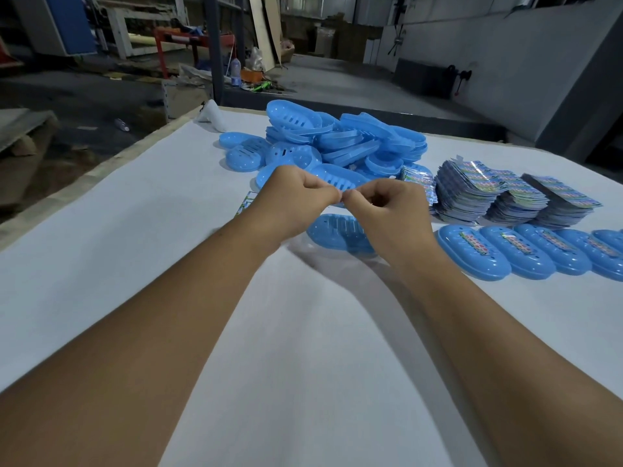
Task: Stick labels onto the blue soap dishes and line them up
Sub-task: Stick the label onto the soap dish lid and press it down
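White table (135,251) — slotted oval blue soap dishes (337,143) heaped, translucent.

I see both bare forearms reaching from the near corners toward the middle, converging as they go far. My left hand (296,192) has its back up, fingers curled under, thumb and forefinger tips pinched at its right edge. My right hand (391,205) mirrors it, knuckles up, fingers curled, its pinch at its left edge. The 2 pinches meet tip to tip between the hands. What they pinch is too small to tell. Both wrists are about level, slightly bent.
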`<state>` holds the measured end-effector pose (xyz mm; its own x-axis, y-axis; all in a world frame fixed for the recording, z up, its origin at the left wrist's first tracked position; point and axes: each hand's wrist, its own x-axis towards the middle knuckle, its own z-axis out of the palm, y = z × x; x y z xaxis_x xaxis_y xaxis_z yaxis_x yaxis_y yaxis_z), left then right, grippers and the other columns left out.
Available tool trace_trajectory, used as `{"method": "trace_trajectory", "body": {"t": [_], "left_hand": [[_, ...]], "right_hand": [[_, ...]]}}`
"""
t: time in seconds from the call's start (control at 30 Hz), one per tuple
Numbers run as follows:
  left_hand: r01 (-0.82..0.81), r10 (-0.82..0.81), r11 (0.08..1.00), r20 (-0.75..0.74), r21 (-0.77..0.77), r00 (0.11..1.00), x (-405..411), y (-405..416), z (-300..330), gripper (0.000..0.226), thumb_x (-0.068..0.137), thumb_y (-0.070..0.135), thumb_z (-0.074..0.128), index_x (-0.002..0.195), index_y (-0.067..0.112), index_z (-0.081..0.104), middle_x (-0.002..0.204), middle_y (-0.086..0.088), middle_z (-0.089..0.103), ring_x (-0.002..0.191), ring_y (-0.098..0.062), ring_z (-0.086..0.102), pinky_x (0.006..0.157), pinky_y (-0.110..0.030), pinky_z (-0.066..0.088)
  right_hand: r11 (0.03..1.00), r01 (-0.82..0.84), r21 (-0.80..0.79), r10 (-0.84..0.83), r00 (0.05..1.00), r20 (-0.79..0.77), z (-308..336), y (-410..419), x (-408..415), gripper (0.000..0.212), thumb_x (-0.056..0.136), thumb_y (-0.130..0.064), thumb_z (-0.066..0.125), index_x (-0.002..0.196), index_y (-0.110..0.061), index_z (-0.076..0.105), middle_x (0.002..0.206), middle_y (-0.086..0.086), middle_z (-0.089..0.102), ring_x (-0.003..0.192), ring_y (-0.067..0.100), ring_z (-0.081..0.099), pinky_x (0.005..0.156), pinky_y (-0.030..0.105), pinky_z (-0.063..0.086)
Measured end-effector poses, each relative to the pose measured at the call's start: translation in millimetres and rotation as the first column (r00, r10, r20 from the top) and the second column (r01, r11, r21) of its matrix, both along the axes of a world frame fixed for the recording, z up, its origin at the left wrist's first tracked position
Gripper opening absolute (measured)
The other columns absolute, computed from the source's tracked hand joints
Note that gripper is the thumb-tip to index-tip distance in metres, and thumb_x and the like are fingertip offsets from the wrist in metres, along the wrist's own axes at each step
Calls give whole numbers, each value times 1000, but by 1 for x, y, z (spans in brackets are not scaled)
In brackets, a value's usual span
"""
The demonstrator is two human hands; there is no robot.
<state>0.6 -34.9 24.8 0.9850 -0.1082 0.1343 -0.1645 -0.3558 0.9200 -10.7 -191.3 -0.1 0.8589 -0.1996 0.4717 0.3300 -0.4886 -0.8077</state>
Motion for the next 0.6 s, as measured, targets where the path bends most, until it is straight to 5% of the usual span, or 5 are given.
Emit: {"method": "trace_trajectory", "body": {"t": [0.13,0.2,0.3,0.6], "left_hand": [[-25,25,1000,-17,3,1000,1,1,1,17,84,34,73,86,19,81,88,0,77,88,-8,67,71,-19,47],[-55,54,998,-19,-6,998,3,2,0,15,81,39,77,83,24,81,83,12,76,87,-2,66,70,-21,46],[-118,117,993,-11,-16,993,5,3,1,15,79,40,78,83,26,80,68,24,67,74,4,60,59,-21,41],[-155,155,988,-30,-13,988,8,3,0,16,81,38,74,71,26,71,72,8,59,64,-6,50,55,-23,40]], "right_hand": [[997,-79,-21,79,997,16,0,-1,-2,26,91,-32,69,67,-26,76,52,-9,59,44,2,39,46,10,30],[996,-83,-30,83,996,11,0,0,-2,31,97,-36,65,68,-34,75,51,-17,59,44,2,40,47,8,30],[999,-14,-49,13,1000,-24,-1,-3,2,31,95,-37,66,70,-20,75,46,-16,52,43,3,40,45,10,29],[998,58,2,-57,988,-142,0,-11,6,27,86,-29,73,64,-13,71,43,-13,43,44,5,35,45,16,31]]}}
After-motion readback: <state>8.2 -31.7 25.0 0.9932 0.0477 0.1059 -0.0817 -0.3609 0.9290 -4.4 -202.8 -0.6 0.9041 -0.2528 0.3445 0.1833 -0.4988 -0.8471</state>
